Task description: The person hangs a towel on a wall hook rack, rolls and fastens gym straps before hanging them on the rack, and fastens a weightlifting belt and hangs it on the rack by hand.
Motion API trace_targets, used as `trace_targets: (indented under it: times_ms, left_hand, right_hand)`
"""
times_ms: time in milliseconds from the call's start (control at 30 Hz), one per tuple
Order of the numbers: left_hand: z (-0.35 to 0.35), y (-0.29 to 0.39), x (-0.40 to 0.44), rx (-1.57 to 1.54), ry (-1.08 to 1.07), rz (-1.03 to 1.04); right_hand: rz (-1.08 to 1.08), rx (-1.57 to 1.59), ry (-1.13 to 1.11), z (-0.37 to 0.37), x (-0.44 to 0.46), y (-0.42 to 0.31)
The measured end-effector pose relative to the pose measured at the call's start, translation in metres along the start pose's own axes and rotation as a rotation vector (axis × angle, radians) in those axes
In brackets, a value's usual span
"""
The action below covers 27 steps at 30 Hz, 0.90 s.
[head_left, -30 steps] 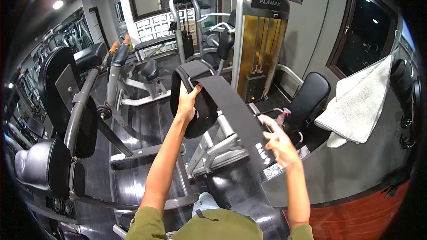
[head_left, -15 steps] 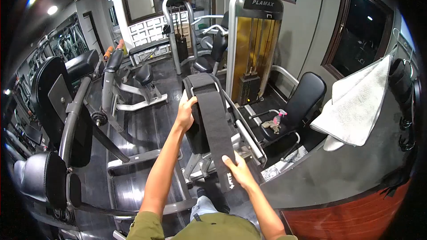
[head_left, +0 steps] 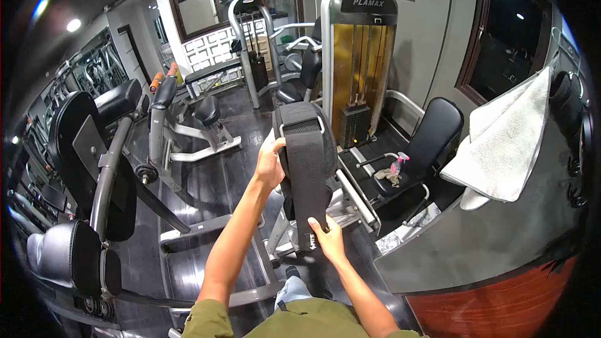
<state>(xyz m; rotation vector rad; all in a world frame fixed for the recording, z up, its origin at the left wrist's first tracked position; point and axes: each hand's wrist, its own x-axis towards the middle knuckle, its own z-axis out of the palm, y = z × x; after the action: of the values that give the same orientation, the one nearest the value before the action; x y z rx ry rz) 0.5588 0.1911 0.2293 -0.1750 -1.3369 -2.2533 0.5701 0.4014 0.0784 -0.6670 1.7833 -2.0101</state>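
Note:
A wide black belt (head_left: 307,169) is rolled into a loop, its strap passing through a metal buckle near the top and hanging down the front. My left hand (head_left: 271,161) is closed on the belt's left edge beside the buckle. Lower down, my right hand (head_left: 328,238) pinches the strap's free end, close to the white lettering. The strap lies nearly flat against the padded loop.
A weight machine (head_left: 360,75) stands ahead, its black seat holding a pink spray bottle (head_left: 399,161) and a cloth (head_left: 389,177). A white towel (head_left: 504,141) hangs at right. Padded machines (head_left: 94,169) fill the left side.
The strap has swung from the right to hang down over the loop. My right hand has moved left and down with its end. The belt's front now faces me.

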Motion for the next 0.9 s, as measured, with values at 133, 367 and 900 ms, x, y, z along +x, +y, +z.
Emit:
trace_targets:
  times_ms: [133,367,900]
  left_hand:
    - [-0.011,0.003,-0.001,-0.087,0.065,-0.052]
    - [-0.031,0.013,-0.010,-0.422,0.017,-0.132]
    - [-0.045,0.054,-0.026,-0.394,0.093,-0.150]
  right_hand:
    - [-0.051,-0.056,0.027,0.008,0.013,0.005]
    - [-0.025,-0.160,0.044,0.013,0.022,0.009]
    - [-0.210,-0.116,0.067,0.005,0.028,-0.005]
